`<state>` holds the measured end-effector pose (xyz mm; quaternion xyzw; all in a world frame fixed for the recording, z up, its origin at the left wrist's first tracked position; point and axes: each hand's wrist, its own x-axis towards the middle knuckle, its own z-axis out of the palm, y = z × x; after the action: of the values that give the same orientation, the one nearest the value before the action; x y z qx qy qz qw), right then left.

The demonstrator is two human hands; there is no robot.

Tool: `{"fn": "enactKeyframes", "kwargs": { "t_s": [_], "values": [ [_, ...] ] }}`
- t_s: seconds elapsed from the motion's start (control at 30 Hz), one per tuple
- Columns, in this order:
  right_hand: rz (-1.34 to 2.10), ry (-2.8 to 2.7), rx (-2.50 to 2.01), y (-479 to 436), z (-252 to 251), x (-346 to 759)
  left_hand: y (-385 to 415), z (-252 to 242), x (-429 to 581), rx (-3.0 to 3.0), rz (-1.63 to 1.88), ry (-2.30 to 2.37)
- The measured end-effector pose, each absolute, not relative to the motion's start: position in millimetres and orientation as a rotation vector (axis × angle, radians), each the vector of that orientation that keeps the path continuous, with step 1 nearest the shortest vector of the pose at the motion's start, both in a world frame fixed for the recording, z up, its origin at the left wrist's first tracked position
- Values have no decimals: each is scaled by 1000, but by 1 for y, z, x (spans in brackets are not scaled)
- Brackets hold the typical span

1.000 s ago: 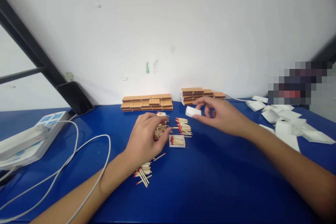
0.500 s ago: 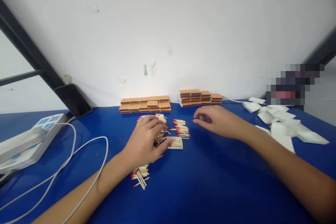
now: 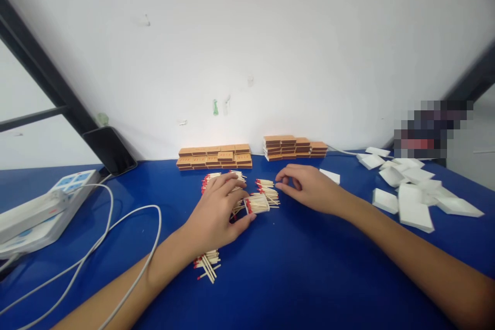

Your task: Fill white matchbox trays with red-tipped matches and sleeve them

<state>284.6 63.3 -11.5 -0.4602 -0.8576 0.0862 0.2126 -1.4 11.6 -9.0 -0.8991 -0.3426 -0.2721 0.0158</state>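
My left hand (image 3: 220, 211) grips a small white matchbox tray (image 3: 265, 208) between thumb and fingers, near the table's middle. Red-headed matches (image 3: 256, 203) lie in the tray, which sits slightly askew. Under and behind the left fingers is a larger heap of matches (image 3: 211, 179), partly hidden. Beside the tray, my right hand (image 3: 299, 184) hovers with fingers curved and thumb a little apart from them; nothing shows between them. Its fingertips are close to a small pile of matches (image 3: 266, 190). Another group of matches (image 3: 208, 264) lies below my left wrist.
Stacked orange matchboxes (image 3: 214, 157) and a second stack (image 3: 288, 148) line the wall. Empty white trays (image 3: 415, 206) are scattered at right, and one tray (image 3: 330, 176) lies behind my right hand. At left are a power strip (image 3: 50, 216), loose white cable (image 3: 112, 227) and black phone-like slab (image 3: 110, 149).
The tray has turned and shifted slightly up in view, and more red match heads show in it. My right hand has moved left, closer to the small match pile, uncovering a white tray behind it.
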Motion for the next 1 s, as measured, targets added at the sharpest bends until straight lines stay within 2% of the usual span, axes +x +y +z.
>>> {"fn": "enactKeyframes", "kwargs": {
  "t_s": [0.6, 1.0],
  "values": [
    [433, -2348, -1368, 83, -25, 268, 13, -5, 1, -2728, -959, -1080],
    [386, -2378, -1279, 70, -22, 281, 13, -4, -1, -2741, -926, -1099]
  ]
}}
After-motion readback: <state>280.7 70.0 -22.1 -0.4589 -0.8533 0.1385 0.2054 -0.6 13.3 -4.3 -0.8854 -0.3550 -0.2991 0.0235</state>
